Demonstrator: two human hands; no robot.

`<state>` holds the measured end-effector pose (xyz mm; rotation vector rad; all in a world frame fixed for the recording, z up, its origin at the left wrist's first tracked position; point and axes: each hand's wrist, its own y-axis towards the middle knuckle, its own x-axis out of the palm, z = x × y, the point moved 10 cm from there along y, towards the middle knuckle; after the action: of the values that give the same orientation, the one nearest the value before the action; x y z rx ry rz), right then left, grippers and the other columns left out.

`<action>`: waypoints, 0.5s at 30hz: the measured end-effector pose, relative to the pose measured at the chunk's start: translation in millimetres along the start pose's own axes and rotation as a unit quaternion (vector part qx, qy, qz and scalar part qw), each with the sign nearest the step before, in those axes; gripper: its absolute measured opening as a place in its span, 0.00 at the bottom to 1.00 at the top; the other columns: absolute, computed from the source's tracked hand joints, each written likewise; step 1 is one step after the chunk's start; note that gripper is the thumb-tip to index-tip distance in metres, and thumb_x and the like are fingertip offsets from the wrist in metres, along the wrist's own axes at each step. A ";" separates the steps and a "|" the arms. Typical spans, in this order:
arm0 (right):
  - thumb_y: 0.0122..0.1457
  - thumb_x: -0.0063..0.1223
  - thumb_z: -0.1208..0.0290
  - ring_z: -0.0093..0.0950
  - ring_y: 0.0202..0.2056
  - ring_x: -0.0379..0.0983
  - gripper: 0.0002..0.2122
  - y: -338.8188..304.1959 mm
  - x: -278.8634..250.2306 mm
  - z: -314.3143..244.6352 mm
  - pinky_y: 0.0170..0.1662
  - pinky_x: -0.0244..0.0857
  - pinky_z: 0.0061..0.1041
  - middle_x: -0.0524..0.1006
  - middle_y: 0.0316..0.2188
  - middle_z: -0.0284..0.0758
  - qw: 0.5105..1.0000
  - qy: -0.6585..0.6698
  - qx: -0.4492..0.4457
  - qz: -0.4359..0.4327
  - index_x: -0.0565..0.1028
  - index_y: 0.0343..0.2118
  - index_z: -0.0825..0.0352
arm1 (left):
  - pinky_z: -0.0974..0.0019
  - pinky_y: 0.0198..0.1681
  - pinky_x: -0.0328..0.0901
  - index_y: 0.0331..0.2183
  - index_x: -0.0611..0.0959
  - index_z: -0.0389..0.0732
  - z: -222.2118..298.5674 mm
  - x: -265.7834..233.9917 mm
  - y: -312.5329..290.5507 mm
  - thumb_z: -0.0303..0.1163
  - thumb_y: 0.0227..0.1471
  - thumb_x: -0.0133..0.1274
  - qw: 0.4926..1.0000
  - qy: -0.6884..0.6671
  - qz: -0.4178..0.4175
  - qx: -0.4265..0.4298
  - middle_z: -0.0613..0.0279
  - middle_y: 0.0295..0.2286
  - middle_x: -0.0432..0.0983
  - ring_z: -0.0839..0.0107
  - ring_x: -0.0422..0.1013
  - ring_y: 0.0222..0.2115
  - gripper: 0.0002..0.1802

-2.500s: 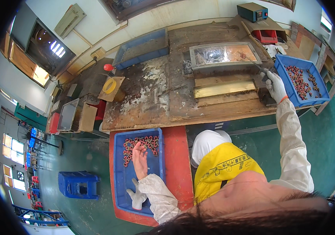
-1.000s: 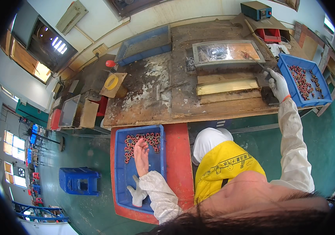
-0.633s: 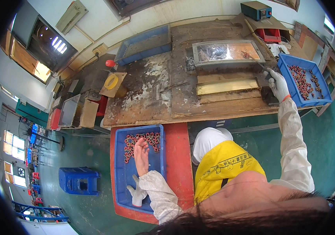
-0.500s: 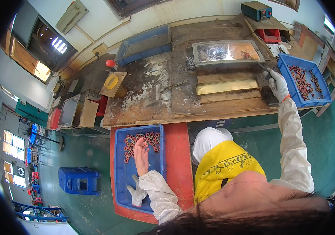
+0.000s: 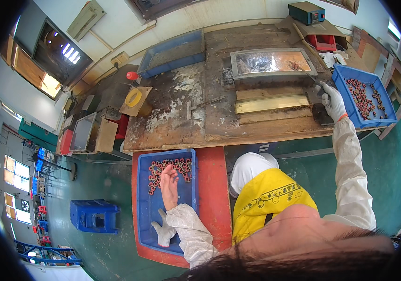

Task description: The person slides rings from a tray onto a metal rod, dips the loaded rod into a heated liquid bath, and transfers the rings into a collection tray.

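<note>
My left hand (image 5: 169, 187), bare with its fingers loosely curled and apart, hovers over a blue tray (image 5: 145, 225). Nothing shows in its grasp. Small red ring-shaped parts (image 5: 157, 178) with metal bits lie at the tray's far end; an empty white glove (image 5: 164, 230) lies near its front. In a white glove, my right hand (image 5: 334, 100) is closed round a long thin metal tool (image 5: 310, 75). The tool's tip, with a small reddish piece (image 5: 296, 66) at it, reaches over a metal-framed trough (image 5: 256, 73) with a shiny silvery surface.
In front of the framed trough is a narrow trough of yellowish liquid (image 5: 271, 104). At right stands a blue tray (image 5: 370, 122) of small red and dark parts. The stained workbench (image 5: 172, 131) also bears a yellow ring (image 5: 133, 97) and a long blue-grey tray (image 5: 172, 63).
</note>
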<state>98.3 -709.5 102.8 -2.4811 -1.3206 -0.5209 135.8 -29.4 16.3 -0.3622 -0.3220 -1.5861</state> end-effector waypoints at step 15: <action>0.61 0.42 0.71 0.11 0.15 0.62 0.11 2.3 -0.8 -0.8 0.14 0.55 0.06 0.76 0.29 0.35 1.000 -0.007 -0.005 0.003 0.69 0.43 0.71 | 0.72 0.43 0.59 0.50 0.69 0.38 2.9 4.9 0.3 0.41 0.57 0.46 1.000 0.009 0.002 -0.001 0.64 0.39 0.69 0.76 0.64 0.39 0.23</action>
<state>99.7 -711.7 103.0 -2.5003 -1.3178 -0.5122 136.1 -32.6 21.0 -0.3489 -0.3060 -1.5844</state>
